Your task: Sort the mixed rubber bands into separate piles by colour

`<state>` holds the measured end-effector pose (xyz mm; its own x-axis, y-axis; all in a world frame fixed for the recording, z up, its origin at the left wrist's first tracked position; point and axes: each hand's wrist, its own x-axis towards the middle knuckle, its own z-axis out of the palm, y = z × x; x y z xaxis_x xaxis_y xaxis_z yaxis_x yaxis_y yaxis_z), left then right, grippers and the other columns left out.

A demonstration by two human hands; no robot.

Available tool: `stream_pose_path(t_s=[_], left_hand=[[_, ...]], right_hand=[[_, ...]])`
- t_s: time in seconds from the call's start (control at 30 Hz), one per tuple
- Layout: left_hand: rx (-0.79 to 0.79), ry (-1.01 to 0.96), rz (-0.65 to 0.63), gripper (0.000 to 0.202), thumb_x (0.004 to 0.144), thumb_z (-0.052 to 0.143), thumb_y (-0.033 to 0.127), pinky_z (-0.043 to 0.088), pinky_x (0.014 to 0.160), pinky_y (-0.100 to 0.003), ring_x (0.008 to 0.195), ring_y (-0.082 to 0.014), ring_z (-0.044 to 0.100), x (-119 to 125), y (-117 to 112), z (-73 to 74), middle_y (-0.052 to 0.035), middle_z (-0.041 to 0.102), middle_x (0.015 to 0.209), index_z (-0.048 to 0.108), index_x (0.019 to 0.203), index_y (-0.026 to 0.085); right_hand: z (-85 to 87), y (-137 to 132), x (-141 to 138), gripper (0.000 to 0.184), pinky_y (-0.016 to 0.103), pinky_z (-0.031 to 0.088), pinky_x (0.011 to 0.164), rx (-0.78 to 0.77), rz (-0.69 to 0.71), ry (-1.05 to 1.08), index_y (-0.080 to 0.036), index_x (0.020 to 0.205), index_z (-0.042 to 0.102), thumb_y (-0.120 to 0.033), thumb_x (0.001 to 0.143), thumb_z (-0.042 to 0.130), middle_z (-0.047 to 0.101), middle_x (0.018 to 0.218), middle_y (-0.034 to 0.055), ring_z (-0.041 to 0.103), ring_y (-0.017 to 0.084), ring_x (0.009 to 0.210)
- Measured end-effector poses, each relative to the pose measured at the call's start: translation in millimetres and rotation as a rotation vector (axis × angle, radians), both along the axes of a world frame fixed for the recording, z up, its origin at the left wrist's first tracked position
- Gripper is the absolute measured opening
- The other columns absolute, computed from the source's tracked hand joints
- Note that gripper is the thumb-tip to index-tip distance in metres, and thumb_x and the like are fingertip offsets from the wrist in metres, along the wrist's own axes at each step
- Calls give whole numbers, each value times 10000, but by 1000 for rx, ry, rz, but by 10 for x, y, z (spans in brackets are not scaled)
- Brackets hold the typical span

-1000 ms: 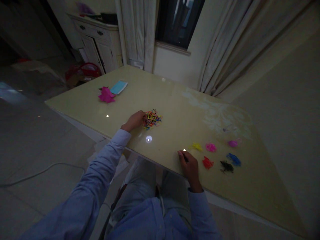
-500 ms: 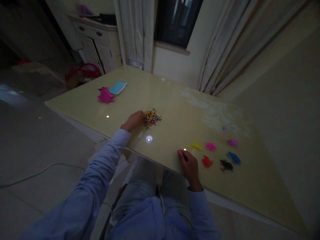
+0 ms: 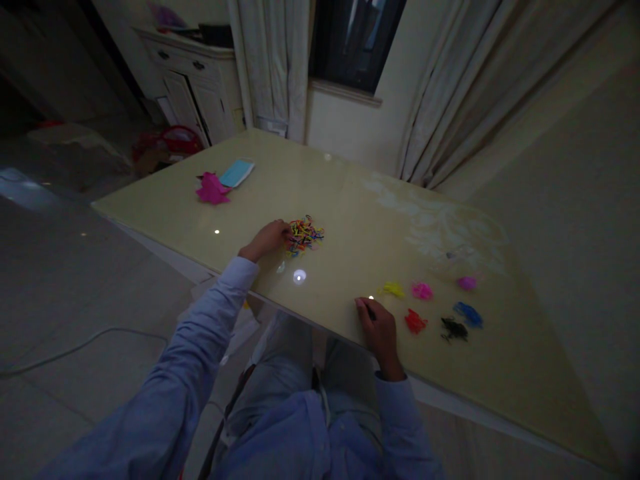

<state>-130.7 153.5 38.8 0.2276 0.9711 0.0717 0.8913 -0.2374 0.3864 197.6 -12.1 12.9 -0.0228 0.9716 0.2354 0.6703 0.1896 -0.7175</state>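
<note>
Left hand (image 3: 271, 238): fingers bent, placed at the left edge of a multicoloured pile of strands (image 3: 306, 235) on the table (image 3: 345, 193); fingertips partly hidden, any grip cannot be told. Right hand (image 3: 379, 327): loosely curled on the table's near edge, left of a red clump (image 3: 415, 321); a dark patch is seen inside the curl, contents not determinable. Purple item (image 3: 467, 283): beyond a blue clump (image 3: 469, 314), too blurred to be identified.
</note>
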Motion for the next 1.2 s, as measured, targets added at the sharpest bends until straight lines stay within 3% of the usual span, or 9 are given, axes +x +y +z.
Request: stream_pose_path(t_s=[0.23, 0.37, 0.5, 0.6, 0.77, 0.93, 1.2], left_hand=[[54, -253, 90, 226, 789, 484, 261, 447, 728, -290, 785, -190, 594, -39, -24, 10, -81, 701, 864, 672, 844, 147], [-26, -455, 144, 208, 772, 548, 327, 421, 657, -266, 709, -163, 552, -2, -66, 75, -43, 645, 726, 627, 761, 136], [-299, -991, 153, 268, 784, 610, 401, 352, 531, -228, 555, -92, 431, 128, -283, 229, -2, 542, 655, 547, 735, 145], [-551, -1450, 106, 206, 789, 623, 324, 304, 482, -204, 514, -55, 351, 314, -604, 374, -14, 540, 736, 517, 742, 154], [-832, -1898, 0, 125, 730, 670, 199, 303, 488, -189, 543, -45, 362, 734, -1186, 545, -19, 542, 853, 566, 796, 175], [-1060, -2056, -90, 166, 702, 694, 152, 312, 490, -198, 555, -42, 385, 1100, -1521, 660, -15, 528, 906, 592, 828, 189], [-1195, -2068, -130, 229, 637, 735, 131, 299, 462, -194, 522, -41, 348, 1482, -1721, 896, -11, 510, 855, 567, 779, 196]], right_hand=[[-15, 2, 7, 383, 314, 512, 745, -7, 1, 12, -179, 912, 711, -468, 938, 460, 737, 894, 89, 672, 208, 793], [-24, 6, 14, 380, 311, 507, 750, -9, 5, 13, -175, 909, 707, -463, 938, 461, 734, 894, 89, 672, 207, 800], [-12, 4, 2, 392, 308, 500, 732, -1, 1, 16, -172, 894, 708, -471, 937, 458, 731, 873, 86, 668, 205, 781], [-5, 1, -6, 396, 307, 499, 724, 0, -4, 25, -169, 890, 711, -478, 932, 467, 730, 862, 85, 667, 204, 770], [5, -5, -8, 383, 309, 504, 738, 3, 6, 49, -181, 898, 714, -472, 935, 467, 735, 882, 84, 668, 206, 789], [36, -18, -26, 376, 310, 494, 739, -1, 10, 49, -189, 905, 711, -456, 946, 450, 733, 886, 80, 661, 204, 793], [57, -46, -59, 358, 291, 505, 738, -4, -10, 91, -196, 905, 707, -436, 943, 445, 730, 866, 62, 660, 193, 790]])
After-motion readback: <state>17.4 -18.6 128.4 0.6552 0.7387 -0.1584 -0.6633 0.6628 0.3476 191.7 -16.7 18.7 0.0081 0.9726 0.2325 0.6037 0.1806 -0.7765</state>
